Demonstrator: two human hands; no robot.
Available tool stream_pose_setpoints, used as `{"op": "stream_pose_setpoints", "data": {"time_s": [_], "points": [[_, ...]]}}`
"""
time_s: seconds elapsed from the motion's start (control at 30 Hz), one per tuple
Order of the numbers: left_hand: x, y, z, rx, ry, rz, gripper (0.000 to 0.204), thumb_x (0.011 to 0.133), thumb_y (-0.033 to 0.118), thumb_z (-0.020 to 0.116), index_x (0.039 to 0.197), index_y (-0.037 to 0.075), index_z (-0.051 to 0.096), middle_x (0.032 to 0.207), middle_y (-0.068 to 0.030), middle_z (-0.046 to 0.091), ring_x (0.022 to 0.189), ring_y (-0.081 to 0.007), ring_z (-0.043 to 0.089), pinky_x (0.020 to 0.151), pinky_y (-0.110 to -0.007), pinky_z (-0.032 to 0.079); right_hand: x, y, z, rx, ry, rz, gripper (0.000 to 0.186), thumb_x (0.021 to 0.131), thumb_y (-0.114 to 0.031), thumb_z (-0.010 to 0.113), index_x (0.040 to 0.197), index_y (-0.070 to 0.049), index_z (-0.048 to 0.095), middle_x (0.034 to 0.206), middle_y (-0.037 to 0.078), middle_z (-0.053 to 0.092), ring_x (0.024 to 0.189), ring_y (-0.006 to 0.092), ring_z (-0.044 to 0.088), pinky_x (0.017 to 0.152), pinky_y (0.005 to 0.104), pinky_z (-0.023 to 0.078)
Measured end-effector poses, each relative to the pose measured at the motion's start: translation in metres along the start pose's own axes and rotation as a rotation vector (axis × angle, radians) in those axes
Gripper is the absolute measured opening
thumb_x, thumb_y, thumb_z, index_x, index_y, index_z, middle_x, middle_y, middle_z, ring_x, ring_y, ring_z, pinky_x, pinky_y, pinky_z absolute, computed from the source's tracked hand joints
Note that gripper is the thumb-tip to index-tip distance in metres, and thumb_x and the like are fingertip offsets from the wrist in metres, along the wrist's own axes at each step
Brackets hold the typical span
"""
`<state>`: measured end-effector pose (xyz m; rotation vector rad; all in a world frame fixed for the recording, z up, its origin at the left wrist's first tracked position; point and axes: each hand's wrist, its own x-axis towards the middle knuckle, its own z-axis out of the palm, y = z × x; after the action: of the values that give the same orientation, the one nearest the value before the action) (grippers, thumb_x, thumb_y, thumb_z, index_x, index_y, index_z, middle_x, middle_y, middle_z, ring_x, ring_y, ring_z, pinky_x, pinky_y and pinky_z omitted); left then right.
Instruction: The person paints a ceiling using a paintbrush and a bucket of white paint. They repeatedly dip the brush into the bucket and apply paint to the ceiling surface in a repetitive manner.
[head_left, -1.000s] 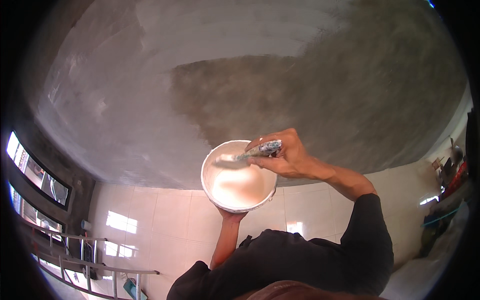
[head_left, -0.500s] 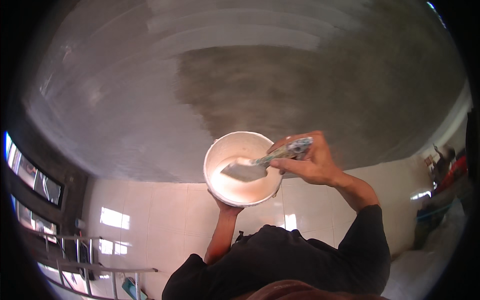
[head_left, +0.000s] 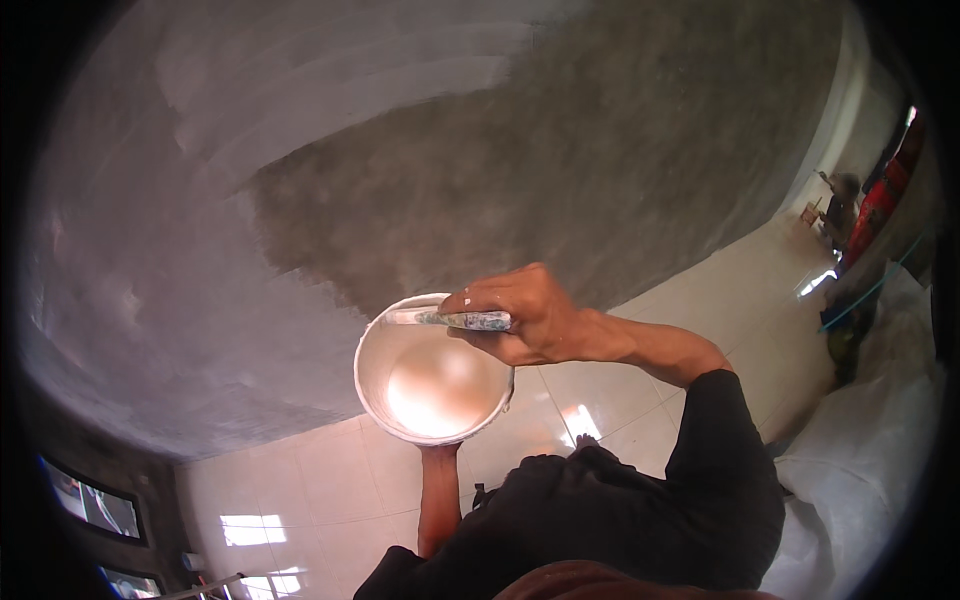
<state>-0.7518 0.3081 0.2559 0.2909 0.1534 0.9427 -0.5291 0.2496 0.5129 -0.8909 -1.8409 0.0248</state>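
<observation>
My left hand (head_left: 440, 458) holds a round white bucket (head_left: 362, 395) from below, its fingers hidden beneath it. Pale, milky paint (head_left: 425, 385) lies inside and catches a bright glare. Above the bucket's far right rim, my right hand (head_left: 525, 315) is closed around the paint-smeared handle of a paintbrush (head_left: 478, 320). The brush points left, its head seen nearly edge-on against the inner far wall of the bucket, above the paint. White specks dot the fingers of my right hand. Just beyond the bucket stands a wall (head_left: 480, 190), dark grey in the middle and lighter grey to the left.
Glossy pale floor tiles (head_left: 320, 470) run along the wall's foot. At the right lie a translucent plastic sheet (head_left: 860, 450) and a red object (head_left: 880, 205) among clutter. Dark-framed windows (head_left: 95, 500) and a metal ladder's end (head_left: 215, 588) show at the lower left.
The brush has come up out of the middle of the bucket to its far inner side, turning edge-on. The view has swung right, so the bucket now appears further left and most of the ladder is gone.
</observation>
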Motion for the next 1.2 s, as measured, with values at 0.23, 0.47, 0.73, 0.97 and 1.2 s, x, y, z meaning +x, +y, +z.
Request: {"op": "stream_pose_setpoints", "data": {"time_s": [0.23,0.47,0.73,0.97,1.2], "points": [[-0.008,-0.007,0.043,1.379,0.059,0.374,0.085,0.076,0.041,0.087,0.145,0.008,0.049,0.135,-0.0077,0.063,0.126,-0.0257,0.058,0.113,-0.044,0.043,0.002,-0.017,-0.029,-0.018,0.023,0.009,0.022,0.079,-0.009,0.084,0.099,-0.003,0.077,0.083,0.011,0.077,0.066,0.0179,0.073,0.056,0.0296,0.053],[0.0,-0.008,-0.031,0.278,0.024,0.132,0.066,0.105,0.057,0.037,0.153,0.012,0.041,0.155,-0.0137,0.047,0.139,-0.0337,0.049,0.117,-0.055,0.039,0.002,-0.031,-0.032,0.361,-0.271,0.502,0.02,0.084,-0.011,0.083,0.098,0.002,0.077,0.078,0.008,0.075,0.065,0.0099,0.067,0.057,0.0255,0.051],[0.0,-0.02,0.0,-0.109,0.082,0.018,0.068,0.104,0.06,0.036,0.151,0.011,0.042,0.154,-0.0126,0.048,0.139,-0.034,0.048,0.119,-0.053,0.037,0.005,-0.023,-0.035,0.473,-0.219,0.46,0.019,0.084,-0.012,0.083,0.097,0.001,0.077,0.081,0.009,0.076,0.066,0.0108,0.067,0.06,0.0266,0.053],[-0.007,-0.021,0.076,-0.033,-0.119,0.054,0.07,0.104,0.061,0.039,0.153,0.01,0.039,0.153,-0.0129,0.048,0.138,-0.0332,0.049,0.118,-0.053,0.039,0.012,-0.013,-0.045,-0.058,-0.035,-0.099,0.019,0.081,-0.01,0.082,0.098,-0.006,0.077,0.084,0.009,0.077,0.065,0.0229,0.072,0.057,0.0319,0.055],[-0.033,-0.017,0.111,0.04,-0.232,0.177,0.073,0.103,0.061,0.041,0.155,0.01,0.036,0.153,-0.0133,0.048,0.138,-0.0325,0.05,0.116,-0.052,0.042,0.016,-0.039,-0.059,-0.008,0.02,-0.136,0.019,0.081,-0.006,0.083,0.099,-0.003,0.077,0.083,0.009,0.077,0.064,0.0155,0.072,0.057,0.0297,0.055]]}}
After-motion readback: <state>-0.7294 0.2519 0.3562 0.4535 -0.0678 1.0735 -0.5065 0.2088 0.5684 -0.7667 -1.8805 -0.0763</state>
